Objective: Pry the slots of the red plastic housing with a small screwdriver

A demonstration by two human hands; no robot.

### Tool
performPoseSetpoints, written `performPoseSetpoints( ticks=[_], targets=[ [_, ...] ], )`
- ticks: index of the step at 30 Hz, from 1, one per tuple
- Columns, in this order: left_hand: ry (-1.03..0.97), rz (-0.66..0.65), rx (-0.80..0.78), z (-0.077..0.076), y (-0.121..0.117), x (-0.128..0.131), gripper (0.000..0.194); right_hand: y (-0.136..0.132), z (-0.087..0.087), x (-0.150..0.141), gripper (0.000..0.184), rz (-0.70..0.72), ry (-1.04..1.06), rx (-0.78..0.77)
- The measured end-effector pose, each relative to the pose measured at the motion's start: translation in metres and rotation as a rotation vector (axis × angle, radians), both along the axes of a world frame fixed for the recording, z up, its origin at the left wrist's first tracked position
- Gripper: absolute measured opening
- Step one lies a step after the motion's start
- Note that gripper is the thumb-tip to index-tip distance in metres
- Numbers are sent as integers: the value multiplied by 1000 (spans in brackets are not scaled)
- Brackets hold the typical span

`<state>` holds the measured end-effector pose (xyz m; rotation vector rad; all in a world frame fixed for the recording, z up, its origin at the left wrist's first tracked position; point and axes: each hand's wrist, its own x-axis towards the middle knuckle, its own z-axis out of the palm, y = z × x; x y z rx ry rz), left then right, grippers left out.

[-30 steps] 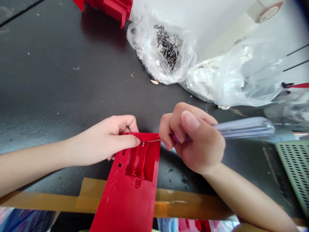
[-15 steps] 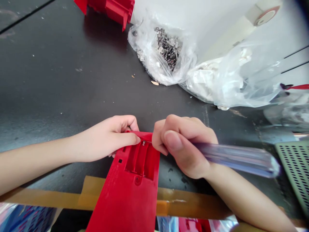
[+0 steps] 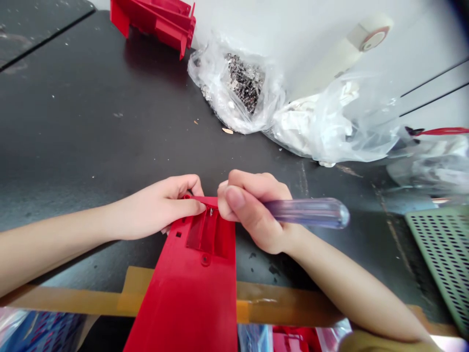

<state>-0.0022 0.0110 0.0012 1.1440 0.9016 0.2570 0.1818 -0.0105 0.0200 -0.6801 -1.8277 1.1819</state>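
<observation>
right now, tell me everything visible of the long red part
The long red part looks like moulded plastic. Near its far end sits a recessed, ridged bay with a small spring-like metal piece; a square hole and round boss lie outside it. It crosses the taped table edge, its near end out of frame. The left hand grips its far left corner; the right hand hides the far right corner.

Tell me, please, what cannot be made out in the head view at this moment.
All in the head view:
Clear-handled tool: its tip is hidden by the right hand.
Left hand: some fingertips are hidden by the red panel.
Red panel: its near end is cut off by the bottom edge.
Metal pieces in the plastic bag: too small to tell apart.
</observation>
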Motion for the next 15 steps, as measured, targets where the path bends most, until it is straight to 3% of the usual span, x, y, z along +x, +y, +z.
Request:
performPoseSetpoints(
  ticks=[5, 10, 15],
  targets=[
    [-8, -39, 13, -3, 1, -1, 19, 0, -5, 2, 36, -31, -1, -104],
    [-36, -108, -8, -4, -1, -1, 24, 9, -6, 2, 45, -191, 292, -337],
    [-75, -157, 25, -5, 2, -5, 30, 8, 4, 0, 42, -275, 341, -374]
  ],
)
